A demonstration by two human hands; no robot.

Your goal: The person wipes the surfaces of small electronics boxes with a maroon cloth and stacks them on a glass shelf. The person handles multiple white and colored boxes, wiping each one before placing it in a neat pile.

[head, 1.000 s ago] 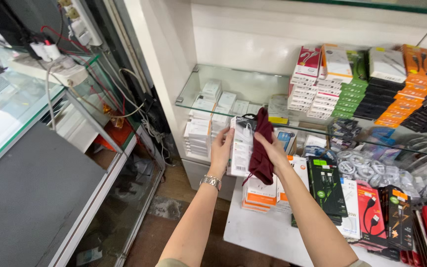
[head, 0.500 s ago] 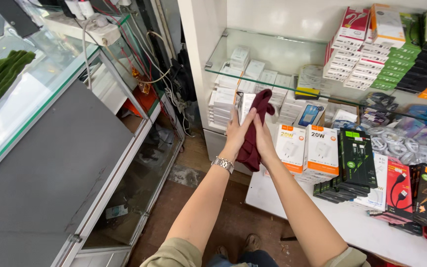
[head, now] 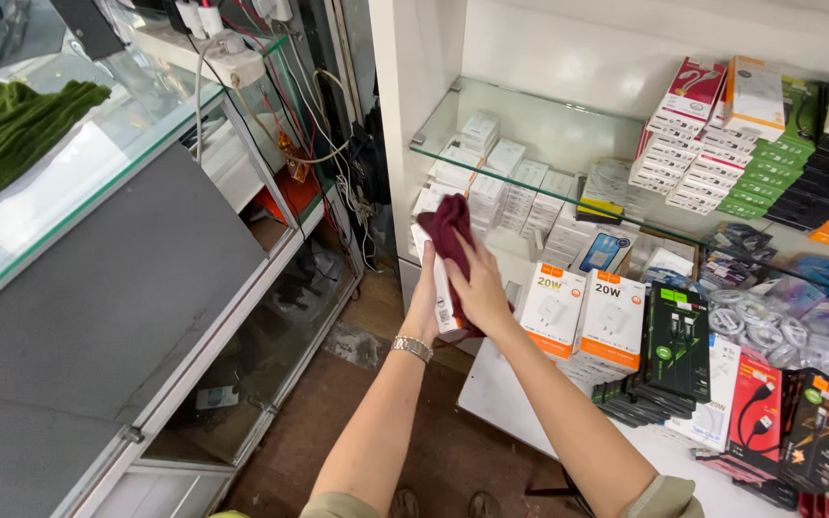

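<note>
Head view: the left hand (head: 426,295) grips a small white packaged box (head: 444,305) upright, at nine o'clock of the white-and-orange charger boxes (head: 582,317). The right hand (head: 480,286) presses a maroon cloth (head: 451,230) against it (wiping step, apparently); turning the box seems next.

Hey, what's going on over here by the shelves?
A person stands between a glass counter and white display shelves stocked with small boxed phone accessories. Their left hand holds a slim white box upright, while the right hand presses a dark red cloth against it, as if wiping it. White and orange charger boxes stand just to the right, and a green cloth lies on the counter.
</note>
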